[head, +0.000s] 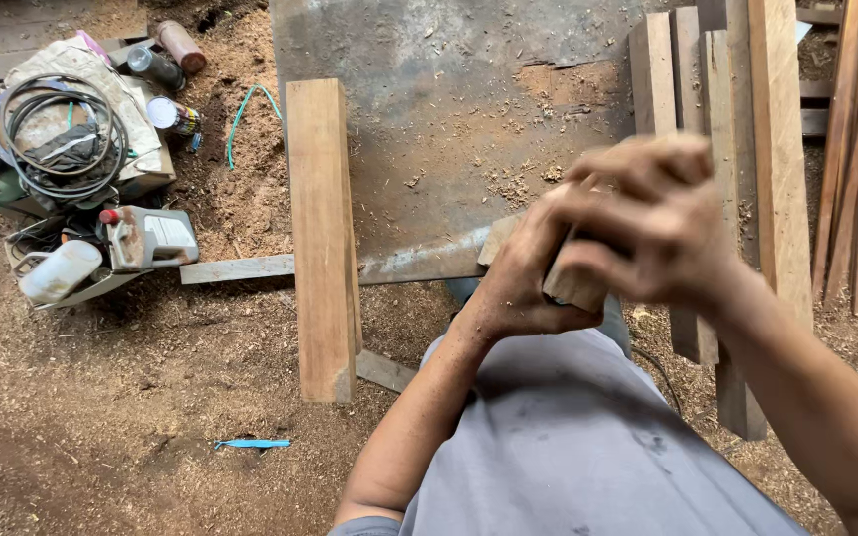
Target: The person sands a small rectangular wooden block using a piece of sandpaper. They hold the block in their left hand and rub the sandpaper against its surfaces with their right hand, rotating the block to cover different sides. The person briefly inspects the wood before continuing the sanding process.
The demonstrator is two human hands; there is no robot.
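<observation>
Both hands are closed around a small wooden block (575, 285): the left hand (523, 283) grips it from below, the right hand (647, 228), blurred, wraps over the top. The block is pale and short, mostly hidden. Beyond the hands lies a dusty metal surface (429, 119); to their left, a plank (322, 238) and plastic jugs (146, 238) among clutter.

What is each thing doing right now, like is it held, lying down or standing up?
Small wood block: held between both hands.
Left hand: gripping the block from below.
Right hand: blurred, wrapped over the block.
Thick plank: lying flat, one end on the metal table.
Boards: lying side by side on the table's right edge.
Coiled cable: wound up on a sack.
Jug: on its side, capped.
</observation>
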